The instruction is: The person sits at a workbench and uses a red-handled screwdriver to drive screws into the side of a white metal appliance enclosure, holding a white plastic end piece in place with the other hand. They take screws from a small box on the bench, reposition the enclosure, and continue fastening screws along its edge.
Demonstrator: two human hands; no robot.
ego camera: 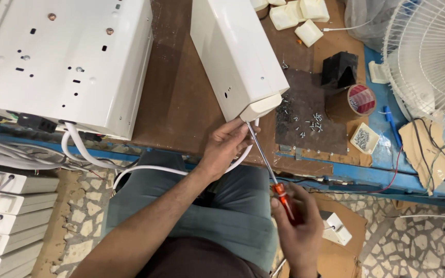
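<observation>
A long white metal casing (235, 54) lies on the brown workbench (181, 92), its cream end cap (260, 107) over the bench's near edge. My left hand (226, 146) pinches at the cap's lower corner, where a white cable (150, 169) comes out. My right hand (297, 226) grips the orange handle of a screwdriver (283, 198). Its steel shaft runs up and left, with the tip at the cap's corner beside my left fingers.
A wider white casing (63, 56) with holes and cables lies at the left. Loose screws (305, 121) are scattered on a dark mat, by a small tray of screws (362, 138) and a round tub (361, 99). A white fan (428, 56) stands right. More white units (6, 216) are stacked on the floor.
</observation>
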